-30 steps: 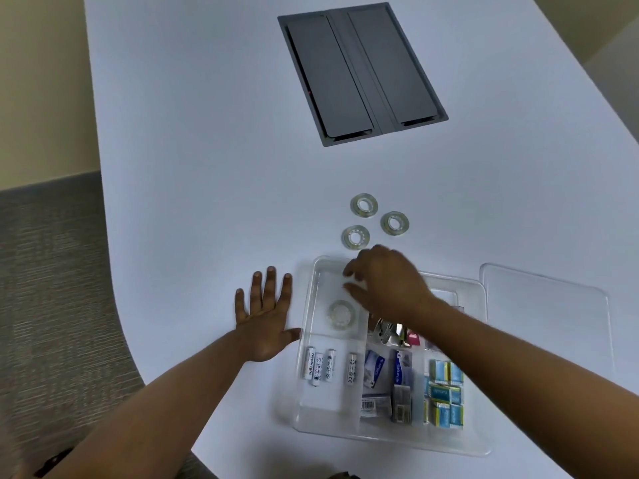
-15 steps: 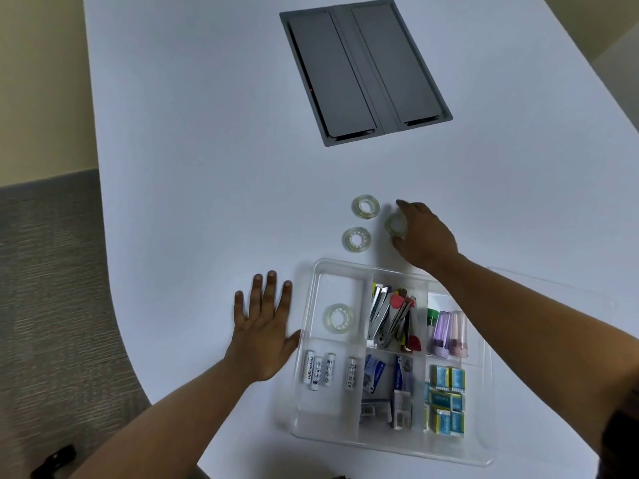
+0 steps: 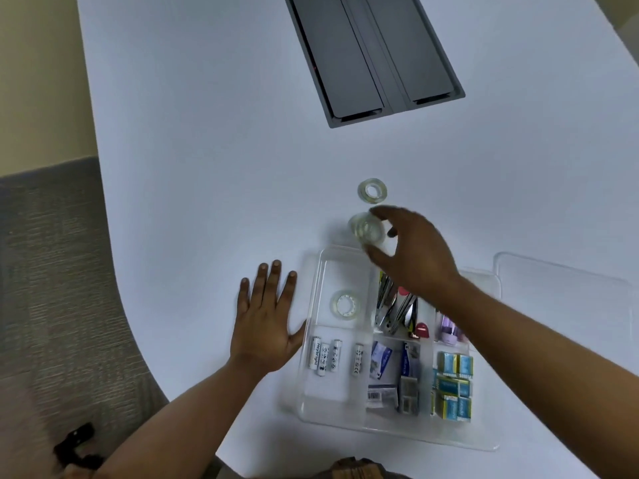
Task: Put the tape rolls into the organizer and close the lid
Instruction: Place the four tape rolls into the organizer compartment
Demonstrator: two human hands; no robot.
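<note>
Table: a broad white tabletop (image 3: 207,167) with a curved edge lay under both hands.
Panel: a dark grey rectangular cable hatch (image 3: 373,53) was set in the table, well beyond the fingertips.
Organizer: a clear plastic compartment tray (image 3: 313,340) sat just beside the left thumb, its far edge under the right hand.
Lid: a clear flat plastic lid (image 3: 560,295) lay on the table to the right of the right forearm, off the tray.
Left hand: the left hand (image 3: 266,323) was pressed flat on the table, fingers spread and holding nothing, thumb touching the tray's left wall.
Right hand: the right hand (image 3: 411,254) hung above the tray's far edge, thumb and fingers pinched on a blurred transparent tape roll (image 3: 367,229).
Tape on table: a second clear tape ring (image 3: 372,191) lay flat just beyond the right fingertips.
Tape in tray: a third clear tape ring (image 3: 345,305) lay flat in the far-left compartment, between the two hands.
Batteries: white cylindrical batteries (image 3: 333,356) lay in the compartment near the left thumb's base.
Blue boxes: small blue-and-yellow boxes (image 3: 453,385) filled the compartment under the right forearm.
</note>
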